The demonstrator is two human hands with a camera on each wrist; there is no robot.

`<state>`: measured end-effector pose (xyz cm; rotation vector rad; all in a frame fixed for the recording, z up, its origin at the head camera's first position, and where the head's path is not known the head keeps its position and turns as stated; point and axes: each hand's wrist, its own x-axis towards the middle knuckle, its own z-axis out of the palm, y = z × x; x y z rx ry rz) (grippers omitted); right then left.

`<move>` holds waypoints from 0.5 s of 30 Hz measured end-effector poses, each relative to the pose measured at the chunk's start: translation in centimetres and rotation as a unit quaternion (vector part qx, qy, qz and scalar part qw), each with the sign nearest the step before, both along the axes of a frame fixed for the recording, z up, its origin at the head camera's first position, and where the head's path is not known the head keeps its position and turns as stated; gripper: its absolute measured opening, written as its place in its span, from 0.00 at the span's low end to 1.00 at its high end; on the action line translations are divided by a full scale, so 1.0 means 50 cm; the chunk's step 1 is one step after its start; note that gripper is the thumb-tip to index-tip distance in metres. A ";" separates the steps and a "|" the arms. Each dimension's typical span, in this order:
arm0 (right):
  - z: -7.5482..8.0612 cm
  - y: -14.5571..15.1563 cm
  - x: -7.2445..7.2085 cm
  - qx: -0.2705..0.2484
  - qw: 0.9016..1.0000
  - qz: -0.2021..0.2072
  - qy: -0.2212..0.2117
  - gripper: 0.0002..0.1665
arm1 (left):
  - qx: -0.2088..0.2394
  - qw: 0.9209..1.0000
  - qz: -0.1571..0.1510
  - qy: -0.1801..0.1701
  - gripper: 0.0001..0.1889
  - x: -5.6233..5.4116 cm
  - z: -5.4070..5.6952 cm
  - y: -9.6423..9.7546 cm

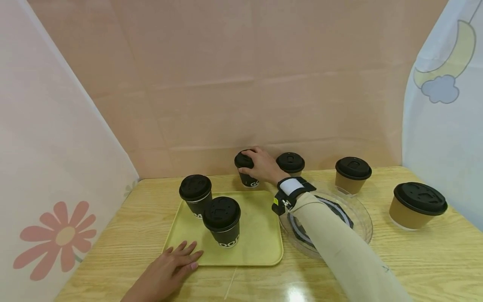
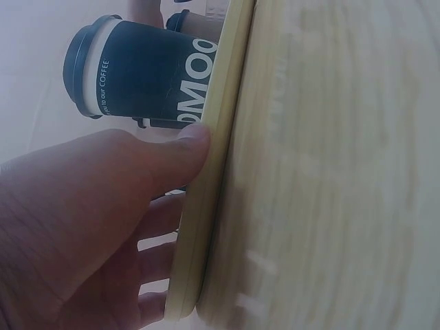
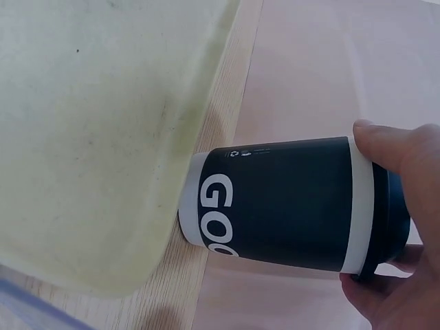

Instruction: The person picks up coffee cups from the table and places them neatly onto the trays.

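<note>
cup (image 3: 292,205) upright, lid (image 3: 392,220) inside right grip (image 1: 263,165)

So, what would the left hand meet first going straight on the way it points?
Probably the nearer black lidded coffee cup on the yellow tray, though depth leaves the exact line unclear.

Screened-off work spot, room type unclear, wood-grain table (image 1: 124,222), pinkish cloth (image 1: 245,84) behind, white side cloths (image 1: 45,126) printed with flower (image 1: 66,236), moon (image 1: 461,52), cloud (image 1: 440,89)

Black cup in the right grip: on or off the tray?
Off. The black cup has its base outside the far rim of the tray.
</note>
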<state>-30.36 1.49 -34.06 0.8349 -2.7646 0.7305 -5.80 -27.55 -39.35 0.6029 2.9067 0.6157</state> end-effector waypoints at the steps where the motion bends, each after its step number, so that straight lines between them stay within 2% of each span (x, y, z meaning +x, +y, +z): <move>1: 0.000 0.001 0.001 0.000 1.000 0.000 0.000 0.39 | 0.000 1.000 -0.001 0.001 0.23 0.000 0.000 0.000; 8: 0.006 0.006 0.006 -0.008 1.000 -0.006 -0.006 0.39 | -0.005 1.000 -0.007 0.024 0.22 0.000 -0.002 -0.003; 15: 0.018 0.017 0.015 -0.012 1.000 0.000 0.005 0.39 | -0.002 0.999 -0.007 0.031 0.21 0.004 -0.001 -0.003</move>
